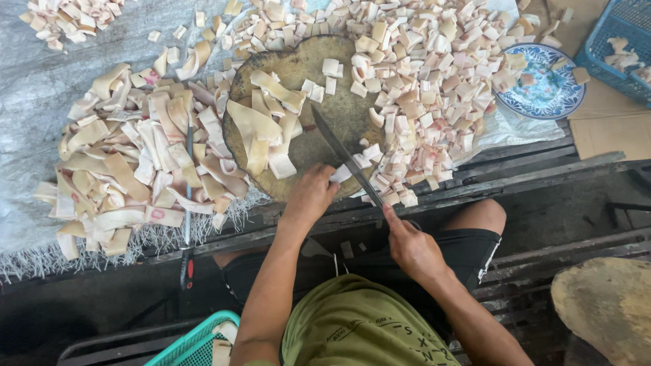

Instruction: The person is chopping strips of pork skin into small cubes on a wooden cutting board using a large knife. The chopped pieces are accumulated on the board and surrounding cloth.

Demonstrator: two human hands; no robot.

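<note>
Round wooden chopping block [298, 74] sits near the front edge of a grey sheet [41, 88] spread over slatted boards. Right hand [411, 248] closed in a fist around the handle of a long dark knife [346, 159]; the blade runs diagonally up and left across the block's right half, tip near the block's centre. Left hand [310, 193] rests at the block's front edge, fingers curled down and pressed together on a small pale piece just beside the blade; exactly what it pins is hidden under the fingers.

On the block's left half: several long pale strips [261, 132], loosely overlapped. A few cut squares lie near its far edge.

Left of the block, a large heap of uncut strips [129, 163] crowds right against the rim. Right and behind, a wide heap of small cut cubes [420, 74] presses on the block and spills toward the front edge under the knife.

Blue patterned plate [542, 91] at the sheet's right edge, touched by the cubes. Blue basket [620, 41] at far right corner. Second knife [188, 203] lies on the strip heap, handle hanging over the front edge. Teal basket [196, 342] below.
</note>
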